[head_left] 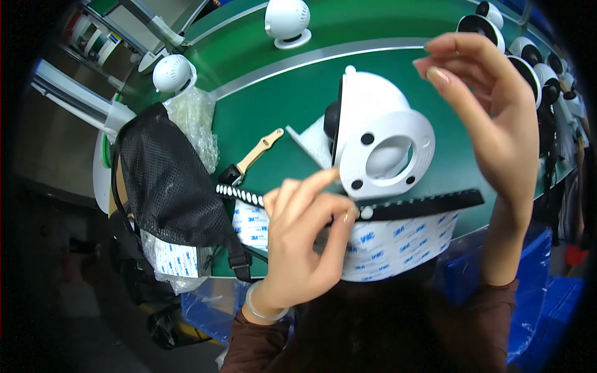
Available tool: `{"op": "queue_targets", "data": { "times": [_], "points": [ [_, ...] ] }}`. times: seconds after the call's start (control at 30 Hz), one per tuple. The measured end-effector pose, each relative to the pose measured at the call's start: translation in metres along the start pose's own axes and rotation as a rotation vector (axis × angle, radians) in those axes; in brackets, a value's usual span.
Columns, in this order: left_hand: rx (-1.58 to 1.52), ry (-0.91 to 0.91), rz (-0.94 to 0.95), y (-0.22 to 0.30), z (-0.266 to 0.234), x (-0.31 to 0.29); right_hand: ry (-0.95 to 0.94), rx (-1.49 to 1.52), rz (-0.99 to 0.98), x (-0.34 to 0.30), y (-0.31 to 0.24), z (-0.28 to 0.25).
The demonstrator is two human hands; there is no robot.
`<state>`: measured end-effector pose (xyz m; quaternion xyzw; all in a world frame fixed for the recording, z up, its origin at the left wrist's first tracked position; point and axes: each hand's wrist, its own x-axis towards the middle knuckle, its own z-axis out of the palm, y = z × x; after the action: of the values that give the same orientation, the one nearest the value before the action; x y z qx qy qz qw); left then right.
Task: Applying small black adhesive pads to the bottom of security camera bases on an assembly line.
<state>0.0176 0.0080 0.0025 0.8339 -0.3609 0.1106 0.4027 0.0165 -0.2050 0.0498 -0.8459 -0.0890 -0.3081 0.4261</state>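
Note:
My left hand [305,242] is closed in a pinch, thumb and forefinger meeting on a black adhesive strip [429,204]. A small white round dot [367,212] shows on the strip beside the thumb. Below hangs white backing paper [398,248] with blue print. Just beyond, a white dome-shaped camera [376,93] lies on its side, its ring base [423,140] facing me. Black round spots sit around the ring's hole. Raised to the right of the camera, my right hand [497,105] is open and holds nothing, fingers curved and thumb apart.
A black mesh bag [171,180] and bubble wrap [196,124] lie at left, near a watch with a beige strap [258,152]. White foam [314,143] rests behind the camera. More white cameras [288,18] stand along the far green belt [348,25] and far right.

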Motion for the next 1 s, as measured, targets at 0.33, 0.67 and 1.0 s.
{"op": "queue_targets", "data": {
  "times": [0.33, 0.67, 1.0],
  "points": [
    [0.026, -0.186, -0.019, -0.009, 0.011, -0.009, -0.232, -0.609, 0.116, 0.165, 0.104, 0.095],
    [0.067, -0.158, -0.009, -0.013, 0.024, -0.016, 0.009, 0.033, 0.742, 0.218, 0.168, 0.166],
    [-0.129, -0.008, 0.109, -0.007, 0.015, -0.010, 0.063, 0.108, 0.719, 0.113, 0.156, -0.024]
  ]
}}
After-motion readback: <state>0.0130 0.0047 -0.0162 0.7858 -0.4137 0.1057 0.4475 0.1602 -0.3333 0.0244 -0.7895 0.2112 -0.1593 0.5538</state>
